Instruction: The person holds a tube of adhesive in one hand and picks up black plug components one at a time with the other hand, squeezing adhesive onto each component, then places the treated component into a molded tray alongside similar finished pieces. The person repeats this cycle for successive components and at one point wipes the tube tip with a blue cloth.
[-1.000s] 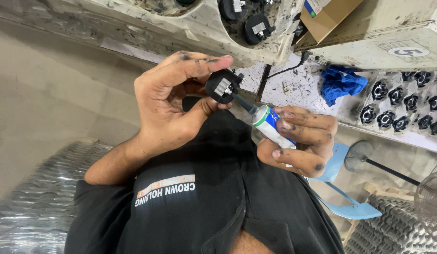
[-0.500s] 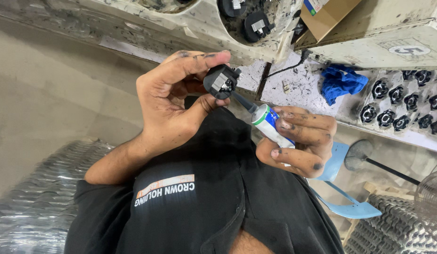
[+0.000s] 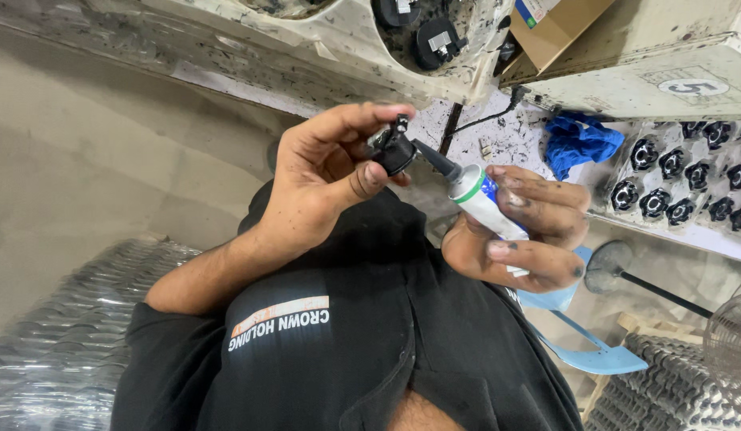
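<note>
Since a second ago the left hand [image 3: 327, 179] has turned the small black round part [image 3: 394, 152] a little, so the metal stub on its rim now stands at twelve o'clock, and the dark nozzle meets the part at its three o'clock edge rather than lower down. That suggests the bead from the tube is being worked around the part bit by bit.

Head view: the left hand pinches the black part between thumb and forefinger, other fingers curled behind. The right hand [image 3: 522, 231] is wrapped around the white tube [image 3: 484, 201] with its green and blue band, fingers closed on its body, nozzle touching the part. Both are held above the lap. At two o'clock a blue rag [image 3: 579, 140] lies on the bench, with rows of similar black parts [image 3: 673, 172] at three o'clock beside it.
</note>
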